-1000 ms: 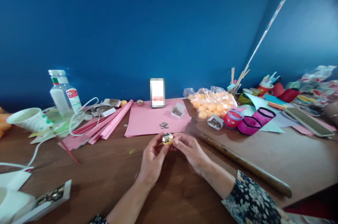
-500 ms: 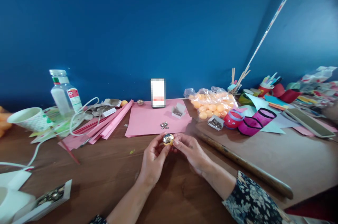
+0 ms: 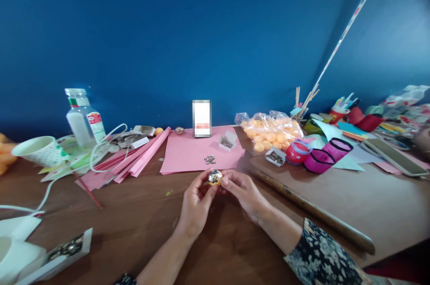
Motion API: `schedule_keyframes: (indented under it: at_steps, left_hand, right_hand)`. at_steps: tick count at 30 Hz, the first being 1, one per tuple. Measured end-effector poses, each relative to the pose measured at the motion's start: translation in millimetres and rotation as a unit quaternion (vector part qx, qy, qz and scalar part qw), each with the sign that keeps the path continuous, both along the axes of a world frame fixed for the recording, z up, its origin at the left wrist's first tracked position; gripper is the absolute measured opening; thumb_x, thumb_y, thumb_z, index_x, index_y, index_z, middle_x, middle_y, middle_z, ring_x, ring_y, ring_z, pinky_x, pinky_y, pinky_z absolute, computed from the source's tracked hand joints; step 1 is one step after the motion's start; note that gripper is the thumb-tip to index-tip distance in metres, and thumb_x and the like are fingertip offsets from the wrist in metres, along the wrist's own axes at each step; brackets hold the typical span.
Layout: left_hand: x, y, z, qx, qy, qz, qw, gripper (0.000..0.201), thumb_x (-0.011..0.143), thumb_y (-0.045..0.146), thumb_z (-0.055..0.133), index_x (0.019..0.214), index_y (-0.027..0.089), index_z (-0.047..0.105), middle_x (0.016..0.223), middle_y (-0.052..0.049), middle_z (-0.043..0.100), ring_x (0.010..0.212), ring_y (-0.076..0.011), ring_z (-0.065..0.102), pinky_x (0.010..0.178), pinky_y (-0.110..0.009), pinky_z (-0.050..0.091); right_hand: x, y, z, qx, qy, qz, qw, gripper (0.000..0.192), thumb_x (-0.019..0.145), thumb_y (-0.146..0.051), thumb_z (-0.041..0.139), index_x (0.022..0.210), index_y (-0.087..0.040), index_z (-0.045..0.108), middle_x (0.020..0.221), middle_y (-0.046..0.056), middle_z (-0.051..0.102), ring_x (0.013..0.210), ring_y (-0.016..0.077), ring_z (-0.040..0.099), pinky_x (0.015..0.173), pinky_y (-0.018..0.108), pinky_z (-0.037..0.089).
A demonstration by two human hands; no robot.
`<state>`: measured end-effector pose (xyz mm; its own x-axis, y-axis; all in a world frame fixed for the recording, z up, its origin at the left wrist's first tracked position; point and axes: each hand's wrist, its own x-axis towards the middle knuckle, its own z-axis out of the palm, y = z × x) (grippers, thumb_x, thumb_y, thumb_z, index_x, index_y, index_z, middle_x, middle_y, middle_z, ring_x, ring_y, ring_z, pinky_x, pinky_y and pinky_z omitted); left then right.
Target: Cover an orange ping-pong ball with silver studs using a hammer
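Note:
In the head view, just in front of the pink paper, a small ball [image 3: 215,176] with shiny silver metal on top and orange-yellow below is held up. My left hand [image 3: 198,200] is closed around its left side, thumb at the front. My right hand [image 3: 243,191] pinches at the ball's right edge; anything tiny between those fingertips cannot be made out. Beyond the hands, a small pile of metal tacks [image 3: 210,159] lies on the pink paper [image 3: 184,150]. Behind it stands an open little white box [image 3: 228,141] with more tacks inside.
A phone [image 3: 202,119] leans on the blue wall. Rightward are a bag of orange balls [image 3: 268,132], another tack box [image 3: 275,157] and a long wooden stick [image 3: 316,209]. A glass bottle [image 3: 82,119], paper cup [image 3: 40,150] and white cable [image 3: 47,195] are at left.
Both hands keep the same grip on the ball, almost still. The whole view has shifted very slightly.

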<state>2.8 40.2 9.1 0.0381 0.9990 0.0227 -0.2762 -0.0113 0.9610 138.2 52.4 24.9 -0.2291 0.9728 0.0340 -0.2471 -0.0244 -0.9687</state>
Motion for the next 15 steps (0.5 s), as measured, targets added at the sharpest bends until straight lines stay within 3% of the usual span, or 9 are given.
schedule_keyframes:
  at_steps: [15]
  left_hand:
    - [-0.5,0.5,-2.2,-0.019,-0.003,0.009,1.0,0.051,0.069,0.028,0.063,0.117,0.018,0.05,0.108,-0.009,0.063,0.09,-0.0216,0.061,0.083,-0.036,0.048]
  right_hand:
    - [1.7,0.7,-2.5,-0.005,-0.008,0.011,1.0,0.023,0.072,-0.036,0.063,0.071,-0.013,0.06,0.07,0.002,0.059,0.062,0.0107,0.05,0.062,0.024,0.04]
